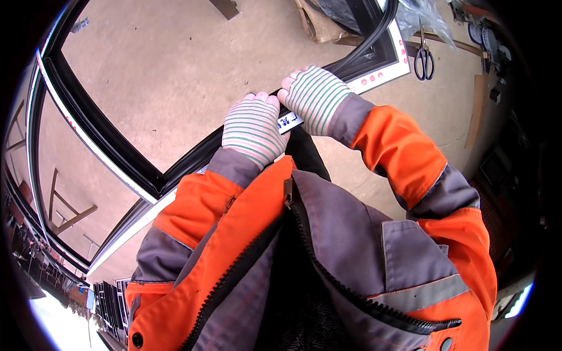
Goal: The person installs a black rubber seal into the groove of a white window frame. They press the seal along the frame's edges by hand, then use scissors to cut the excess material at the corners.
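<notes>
Both my hands wear striped knit gloves and sit side by side on the near rail of a large black window frame [196,147] with white outer faces. My left hand [252,127] is closed over the rail, its fingertips bent over the inner edge. Just to the right, my right hand [317,99] is closed with its thumb and fingers pinched at the rail's inner edge. A loose black rubber strip [374,41] curves from the top right down to my right hand. Between the hands a white label [290,122] shows on the rail. What lies under the fingers is hidden.
Scissors with dark handles [424,63] hang or lie past the frame's right corner. Brown cardboard [316,22] and clear plastic film [430,23] are at the far side. More frame sections [96,137] extend left. Tools [494,50] crowd the right edge.
</notes>
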Action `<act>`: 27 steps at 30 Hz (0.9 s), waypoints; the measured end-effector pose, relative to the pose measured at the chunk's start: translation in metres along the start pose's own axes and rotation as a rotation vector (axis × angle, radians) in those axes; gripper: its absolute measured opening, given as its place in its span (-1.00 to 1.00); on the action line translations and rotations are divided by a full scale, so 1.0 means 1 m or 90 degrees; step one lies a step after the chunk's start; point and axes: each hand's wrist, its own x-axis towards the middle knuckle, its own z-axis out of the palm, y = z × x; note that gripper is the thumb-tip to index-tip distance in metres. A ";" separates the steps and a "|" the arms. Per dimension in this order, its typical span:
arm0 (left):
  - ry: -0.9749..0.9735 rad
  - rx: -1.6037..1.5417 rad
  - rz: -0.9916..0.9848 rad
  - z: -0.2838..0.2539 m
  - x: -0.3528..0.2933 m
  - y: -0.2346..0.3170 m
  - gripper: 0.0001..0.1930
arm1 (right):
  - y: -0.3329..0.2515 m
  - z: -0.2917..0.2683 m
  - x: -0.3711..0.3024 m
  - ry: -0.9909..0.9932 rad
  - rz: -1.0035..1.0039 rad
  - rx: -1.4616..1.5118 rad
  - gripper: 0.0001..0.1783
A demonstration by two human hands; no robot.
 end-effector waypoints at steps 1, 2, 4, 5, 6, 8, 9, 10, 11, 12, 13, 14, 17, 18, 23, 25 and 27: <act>-0.001 -0.010 0.003 -0.001 -0.001 0.000 -0.54 | 0.000 0.000 -0.001 0.002 0.007 -0.004 -0.68; 0.007 -0.013 -0.002 -0.002 -0.003 0.001 -0.54 | 0.000 0.002 -0.001 0.005 0.009 -0.006 -0.68; 0.023 -0.010 -0.024 0.001 -0.005 0.001 -0.55 | 0.000 0.001 -0.001 0.007 0.009 -0.005 -0.68; 0.031 -0.009 -0.037 0.002 -0.007 0.001 -0.55 | 0.000 -0.002 -0.002 0.005 0.006 -0.002 -0.69; 0.036 0.004 -0.047 0.001 -0.010 0.002 -0.56 | 0.000 -0.005 -0.003 0.003 0.004 0.001 -0.69; 0.074 -0.006 -0.071 0.004 -0.026 -0.006 -0.57 | 0.001 -0.006 -0.002 -0.014 0.007 0.002 -0.70; 0.091 0.005 -0.092 0.008 -0.034 -0.010 -0.57 | 0.001 -0.007 -0.003 -0.022 0.010 0.002 -0.70; 0.061 0.015 -0.117 0.001 -0.043 -0.014 -0.54 | 0.001 -0.008 -0.002 -0.030 0.003 -0.003 -0.72; 0.088 0.010 -0.133 0.004 -0.054 -0.021 -0.51 | 0.001 -0.008 -0.001 -0.031 0.001 0.000 -0.72; 0.075 0.012 -0.162 0.005 -0.065 -0.027 -0.49 | 0.000 -0.009 0.000 -0.033 -0.001 0.004 -0.73; 0.061 0.004 -0.182 0.002 -0.073 -0.031 -0.47 | -0.002 -0.013 -0.001 -0.045 0.007 0.003 -0.73; 0.084 0.036 -0.192 0.012 -0.076 -0.037 -0.42 | -0.002 -0.016 -0.004 -0.066 0.021 -0.011 -0.73; 0.132 0.030 -0.210 0.020 -0.089 -0.044 -0.36 | 0.000 -0.013 -0.003 -0.061 0.011 -0.006 -0.73; 0.132 0.048 -0.212 0.022 -0.089 -0.043 -0.37 | 0.001 -0.010 -0.002 -0.067 0.009 0.003 -0.72; 0.137 0.104 -0.258 0.019 -0.091 -0.036 -0.45 | 0.000 -0.007 -0.001 -0.046 -0.023 -0.003 -0.70; 0.156 0.113 -0.259 0.020 -0.088 -0.031 -0.46 | 0.003 -0.009 -0.004 -0.057 -0.010 0.002 -0.70; 0.185 0.130 -0.250 0.020 -0.084 -0.033 -0.46 | 0.006 -0.013 -0.008 -0.043 -0.008 0.013 -0.69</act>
